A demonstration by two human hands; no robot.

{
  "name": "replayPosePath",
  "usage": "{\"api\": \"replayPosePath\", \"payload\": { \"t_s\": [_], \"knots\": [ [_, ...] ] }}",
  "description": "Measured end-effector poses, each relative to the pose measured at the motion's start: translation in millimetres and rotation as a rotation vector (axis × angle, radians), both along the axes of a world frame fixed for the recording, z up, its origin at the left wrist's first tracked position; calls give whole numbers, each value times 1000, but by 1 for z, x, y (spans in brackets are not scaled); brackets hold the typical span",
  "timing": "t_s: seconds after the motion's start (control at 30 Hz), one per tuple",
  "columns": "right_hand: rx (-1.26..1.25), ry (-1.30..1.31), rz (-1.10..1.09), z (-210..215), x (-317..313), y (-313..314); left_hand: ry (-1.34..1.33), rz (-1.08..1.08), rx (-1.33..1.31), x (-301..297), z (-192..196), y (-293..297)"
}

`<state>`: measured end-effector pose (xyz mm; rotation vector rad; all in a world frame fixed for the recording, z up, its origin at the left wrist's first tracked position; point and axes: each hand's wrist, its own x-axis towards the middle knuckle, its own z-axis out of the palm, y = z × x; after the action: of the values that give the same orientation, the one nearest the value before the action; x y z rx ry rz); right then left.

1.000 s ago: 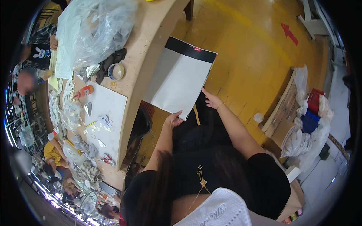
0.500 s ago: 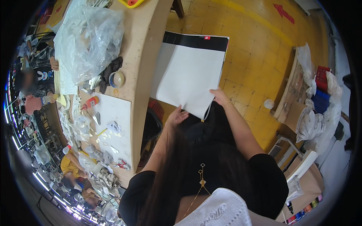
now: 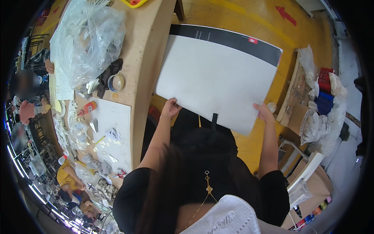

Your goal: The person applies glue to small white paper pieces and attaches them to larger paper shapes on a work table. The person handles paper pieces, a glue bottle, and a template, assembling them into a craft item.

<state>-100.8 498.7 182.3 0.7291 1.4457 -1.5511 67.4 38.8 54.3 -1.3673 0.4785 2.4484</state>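
While we hold the white board (image 3: 218, 78) mid-frame, left hand (image 3: 170, 109) & right hand (image 3: 264, 113) clamped on its near edge, next needs steady level carrying.

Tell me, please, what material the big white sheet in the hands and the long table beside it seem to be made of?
The white sheet looks like stiff card or thin board with a matte face: it stays flat while the left hand and right hand hold only its near edge. It has a black band along the far edge. The table seems plywood or bare wood: pale tan, unpainted, dull.
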Motion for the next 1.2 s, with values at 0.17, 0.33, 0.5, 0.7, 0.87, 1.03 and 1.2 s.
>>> {"api": "replayPosePath", "payload": {
  "t_s": [0.17,0.33,0.5,0.7,0.87,1.03,1.2],
  "knots": [
    [42,124,-102,47,23,59,18,-170,109,-35,23,36],
    [169,205,-224,88,55,101,12,-479,-56,-70,23,50],
    [448,417,-381,85,83,71,-1,-974,-471,-108,12,56],
    [1257,584,-70,100,85,7,309,-1199,-980,-158,43,110],
    [1303,557,5,128,109,1,739,-1014,-1164,-208,108,182],
    [1412,697,16,143,147,-25,878,-1058,-1023,-244,164,232],
    [1492,864,67,160,164,-57,1023,-1221,-934,-254,161,252]
  ]
}}
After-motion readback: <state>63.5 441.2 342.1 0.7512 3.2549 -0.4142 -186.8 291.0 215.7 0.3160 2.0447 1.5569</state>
